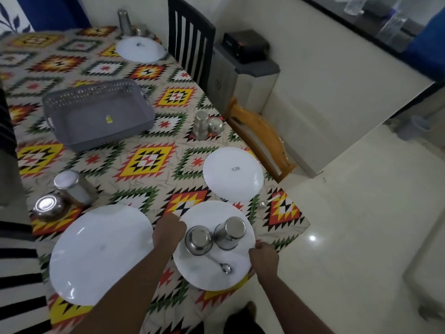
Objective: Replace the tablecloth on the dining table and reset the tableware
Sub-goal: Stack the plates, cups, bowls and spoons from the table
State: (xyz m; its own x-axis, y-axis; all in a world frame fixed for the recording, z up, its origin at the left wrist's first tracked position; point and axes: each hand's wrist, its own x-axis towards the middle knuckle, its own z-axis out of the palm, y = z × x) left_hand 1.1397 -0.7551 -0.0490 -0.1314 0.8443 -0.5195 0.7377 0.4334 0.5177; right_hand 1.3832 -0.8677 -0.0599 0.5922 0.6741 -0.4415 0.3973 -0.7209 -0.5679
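Observation:
A patterned tablecloth (pixel 144 162) covers the dining table. At the near right corner a white plate (pixel 212 278) carries a steel bowl (pixel 198 239), a steel tumbler (pixel 230 232) and a spoon (pixel 222 266). My left hand (pixel 168 231) grips the plate's left rim and my right hand (pixel 263 257) grips its right rim. A large white plate (pixel 101 254) lies upside down to the left. Another overturned plate (pixel 232 173) lies beyond, and a third (pixel 139 48) at the far end.
A grey plastic basket (pixel 98 114) stands mid-table. Steel tumbler and bowl pairs sit at the left (pixel 69 186), the right edge (pixel 204 124) and the far end (pixel 125 21). A small spoon (pixel 265 203) lies near the right edge. A black chair (pixel 190 37) and a wooden chair (pixel 260 138) stand alongside.

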